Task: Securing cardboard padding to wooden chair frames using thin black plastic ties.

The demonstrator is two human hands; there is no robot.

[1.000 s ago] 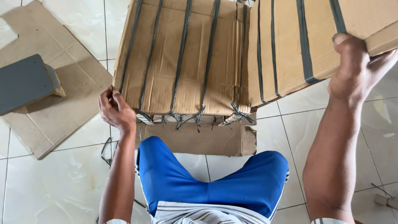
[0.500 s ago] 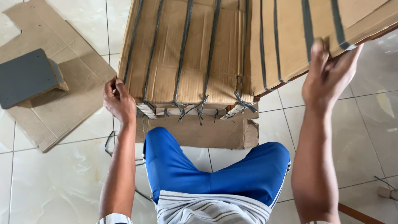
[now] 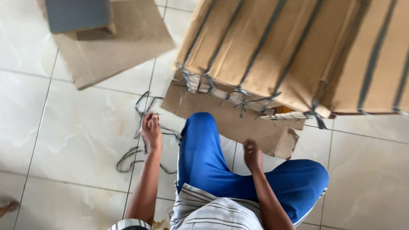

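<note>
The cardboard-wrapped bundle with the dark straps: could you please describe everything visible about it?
The cardboard-wrapped bundle is large, brown and creased, bound by several parallel dark straps knotted along its lower edge, where pale striped ends poke out. It fills the upper right, running out of frame, over a flat cardboard piece on the tiled floor. Neither hand touches it.

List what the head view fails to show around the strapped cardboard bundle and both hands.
- Head view, strapped brown cardboard bundle: its top and right side are cut off by the frame edges, and motion blur smears its dark straps.
- What the cardboard wraps: hidden by the cardboard itself.
- Left hand: blurred, so any grip on the loose dark strap is unclear.
- Right hand: seen from the back, so its palm is hidden.
</note>
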